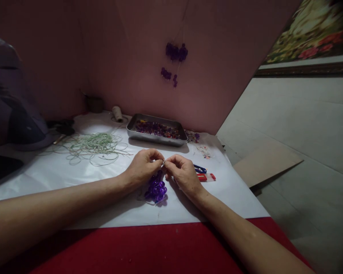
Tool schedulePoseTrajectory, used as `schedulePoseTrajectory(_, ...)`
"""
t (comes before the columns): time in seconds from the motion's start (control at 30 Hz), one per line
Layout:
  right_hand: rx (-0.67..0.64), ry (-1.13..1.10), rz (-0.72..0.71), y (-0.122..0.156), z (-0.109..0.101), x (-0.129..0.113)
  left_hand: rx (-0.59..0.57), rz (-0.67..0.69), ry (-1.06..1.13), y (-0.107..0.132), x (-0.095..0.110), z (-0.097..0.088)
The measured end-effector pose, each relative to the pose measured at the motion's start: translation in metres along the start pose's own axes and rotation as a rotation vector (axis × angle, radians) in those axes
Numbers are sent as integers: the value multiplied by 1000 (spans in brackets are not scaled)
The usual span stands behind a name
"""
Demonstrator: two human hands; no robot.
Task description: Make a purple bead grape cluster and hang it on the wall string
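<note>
My left hand [145, 166] and my right hand [184, 173] meet over the white table cover, thumbs and fingers pinched together. A tiny pale piece [164, 162] shows between their fingertips, too small to name. Just below the fingers is a cluster of shiny purple beads [156, 190], close to the table surface; its upper part is partly hidden by the hands. Beside my right hand lie a dark blue tool [200, 169], partly covered, and a red cutter with a clear end [207, 177].
Behind the hands stands a metal tray [171, 142] of mixed beads. Tangled pale green cord [94, 146] lies at left, with a thread spool [117, 113] behind it. Small beads [204, 151] are scattered right of the tray. Purple bead pieces [175, 52] hang on the pink wall.
</note>
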State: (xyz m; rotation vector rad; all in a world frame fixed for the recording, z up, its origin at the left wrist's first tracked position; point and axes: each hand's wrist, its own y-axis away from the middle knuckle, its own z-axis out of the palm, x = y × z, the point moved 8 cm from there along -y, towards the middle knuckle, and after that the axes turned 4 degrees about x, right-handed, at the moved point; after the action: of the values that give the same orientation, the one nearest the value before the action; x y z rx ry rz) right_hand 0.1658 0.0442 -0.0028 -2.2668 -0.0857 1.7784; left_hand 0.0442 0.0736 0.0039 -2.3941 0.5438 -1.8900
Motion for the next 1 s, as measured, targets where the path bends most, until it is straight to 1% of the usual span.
schedulePoseTrajectory(0.27,5,-27,-11,-1,0,2,-16,-7,50,1,2,1)
schedulePoseTrajectory(0.57,3,-12,5,0,0,3,-23,-75,107,3,-2,2)
schedulePoseTrajectory(0.9,18,6,-4,-1,-1,1,3,-66,98,3,2,0)
schedulePoseTrajectory(1.0,19,-3,0,-1,-1,0,-11,-67,98,3,0,1)
